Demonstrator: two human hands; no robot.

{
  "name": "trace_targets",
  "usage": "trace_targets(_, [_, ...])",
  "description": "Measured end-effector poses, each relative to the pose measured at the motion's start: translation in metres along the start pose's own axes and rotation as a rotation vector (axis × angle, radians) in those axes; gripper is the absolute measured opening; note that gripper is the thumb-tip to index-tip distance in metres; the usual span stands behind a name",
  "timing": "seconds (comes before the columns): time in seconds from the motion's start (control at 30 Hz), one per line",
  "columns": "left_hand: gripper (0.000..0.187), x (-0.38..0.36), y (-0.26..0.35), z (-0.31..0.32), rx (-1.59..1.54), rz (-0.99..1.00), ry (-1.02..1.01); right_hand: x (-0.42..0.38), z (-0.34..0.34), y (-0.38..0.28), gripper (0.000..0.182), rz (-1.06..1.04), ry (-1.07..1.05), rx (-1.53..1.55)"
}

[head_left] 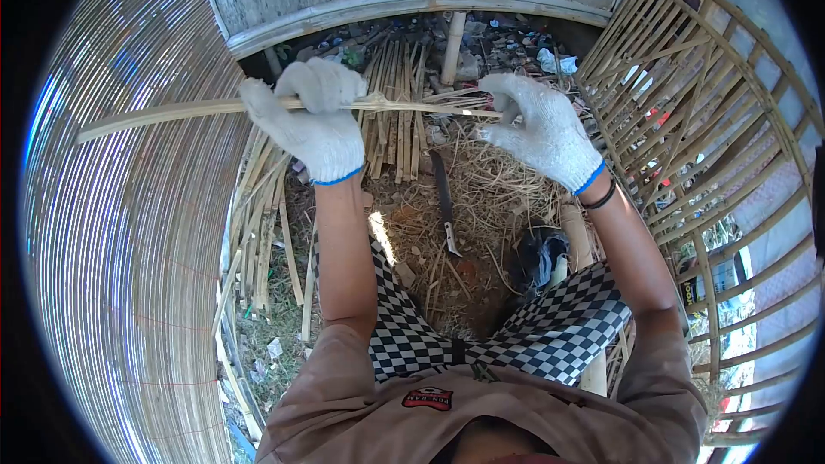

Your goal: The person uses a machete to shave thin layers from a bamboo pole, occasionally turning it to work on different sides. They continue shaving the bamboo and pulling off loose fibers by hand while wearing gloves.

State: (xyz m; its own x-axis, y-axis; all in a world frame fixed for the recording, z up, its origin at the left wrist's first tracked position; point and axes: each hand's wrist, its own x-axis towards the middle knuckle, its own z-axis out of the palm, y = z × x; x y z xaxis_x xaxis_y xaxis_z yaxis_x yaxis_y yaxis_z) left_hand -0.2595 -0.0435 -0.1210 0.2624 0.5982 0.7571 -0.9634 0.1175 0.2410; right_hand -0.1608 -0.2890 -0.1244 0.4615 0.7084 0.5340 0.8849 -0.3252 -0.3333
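White knitted gloves with blue cuffs cover both hands. My left hand (309, 116) is closed around a long pale bamboo strip (172, 115), its thumb and fingers wrapped over the middle part. From there the strip reaches far out to the left and narrows toward the right, with a rough, frayed spot just beside the left glove. My right hand (543, 129) has its fingers curled about the thin right end of the strip; the exact grip is partly hidden. Below and between the hands, a machete (443, 198) with a dark blade and pale handle end lies on the ground.
Split bamboo pieces (397, 125) are stacked ahead, and more (266, 232) lie at left. Thin shavings (507, 180) litter the ground. A slatted bamboo screen (129, 232) stands left, a bamboo frame (687, 112) right. A dark plastic bag (541, 258) sits near my right knee.
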Motion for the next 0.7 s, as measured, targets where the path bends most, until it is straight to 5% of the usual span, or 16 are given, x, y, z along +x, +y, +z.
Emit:
trace_targets(0.07, [0.075, -0.026, -0.024, -0.005, 0.052, -0.116, 0.187, -0.019, 0.009, 0.017, 0.058, 0.028, 0.002, -0.017])
trace_targets(0.17, [0.077, -0.067, -0.052, -0.039, -0.174, -0.321, 0.189, -0.047, 0.048, 0.057, 0.060, 0.061, -0.004, 0.078])
trace_targets(0.27, [0.078, -0.086, -0.072, -0.064, -0.249, -0.228, 0.005, -0.062, 0.059, 0.053, 0.062, 0.133, -0.084, 0.032])
trace_targets(0.3, [0.078, -0.090, -0.072, -0.056, -0.132, -0.199, 0.156, -0.067, 0.064, 0.055, 0.061, 0.104, -0.065, 0.030])
trace_targets(0.7, [0.076, -0.101, -0.076, -0.040, -0.232, -0.216, 0.105, -0.070, 0.094, 0.044, 0.035, -0.087, 0.101, 0.115])
